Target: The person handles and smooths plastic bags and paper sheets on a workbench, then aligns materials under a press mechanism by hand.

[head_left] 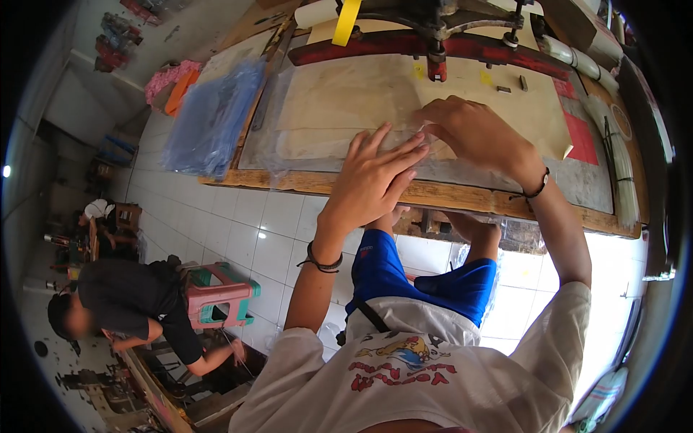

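While the left hand is lying open, its fingers spreading over the near part of a clear plastic sheet, the right hand is curling at its two o'clock, fingertips meeting the plastic; blur is hiding whether they are gripping it. From both hands, the sheet is extending toward ten o'clock, overlapping a cream board on the worktable. At twelve, a red bar is spanning the board, a yellow strip hanging at eleven. Two small metal pieces are lying at two o'clock, pale strips at three. Stacked blue plastic is resting at nine; at eight, a co-worker is bending forward beside a pink stool.
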A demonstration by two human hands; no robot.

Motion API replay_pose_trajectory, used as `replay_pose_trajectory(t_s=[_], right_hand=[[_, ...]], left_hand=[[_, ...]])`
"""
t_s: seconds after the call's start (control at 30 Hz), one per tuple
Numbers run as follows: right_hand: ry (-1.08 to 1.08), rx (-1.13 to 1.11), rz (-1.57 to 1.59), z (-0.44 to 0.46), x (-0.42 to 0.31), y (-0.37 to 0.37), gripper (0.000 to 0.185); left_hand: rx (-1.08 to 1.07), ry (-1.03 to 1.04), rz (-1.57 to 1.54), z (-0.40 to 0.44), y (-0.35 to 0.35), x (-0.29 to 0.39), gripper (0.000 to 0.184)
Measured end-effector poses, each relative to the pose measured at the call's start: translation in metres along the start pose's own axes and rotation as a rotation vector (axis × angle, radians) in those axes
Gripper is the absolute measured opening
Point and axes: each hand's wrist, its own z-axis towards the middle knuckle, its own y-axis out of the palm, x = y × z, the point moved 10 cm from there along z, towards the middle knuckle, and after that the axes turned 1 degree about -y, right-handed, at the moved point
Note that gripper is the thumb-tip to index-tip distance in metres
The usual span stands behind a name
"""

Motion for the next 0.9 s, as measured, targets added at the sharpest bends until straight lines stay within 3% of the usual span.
replay_pose_trajectory(t_s=[0.27, 0.57, 0.77, 0.9], right_hand=[[-0.164, -0.022, -0.068, -0.004, -0.015, 0.000, 0.024], [-0.055, -0.034, -0.076, 0.000, -0.030, 0.002, 0.039], [-0.139, 0.114, -0.120, -0.002, -0.032, 0.004, 0.039], [-0.099, 0.025, -0.104, -0.002, -0.029, 0.004, 0.040]], left_hand=[[0.011, -0.036, -0.029, -0.002, 0.002, -0.004, 0.038], [0.122, -0.055, -0.002, -0.006, -0.005, -0.004, 0.035], [0.232, -0.116, 0.060, -0.012, -0.020, 0.001, 0.040], [0.187, -0.156, 0.067, -0.017, -0.012, -0.002, 0.043]])
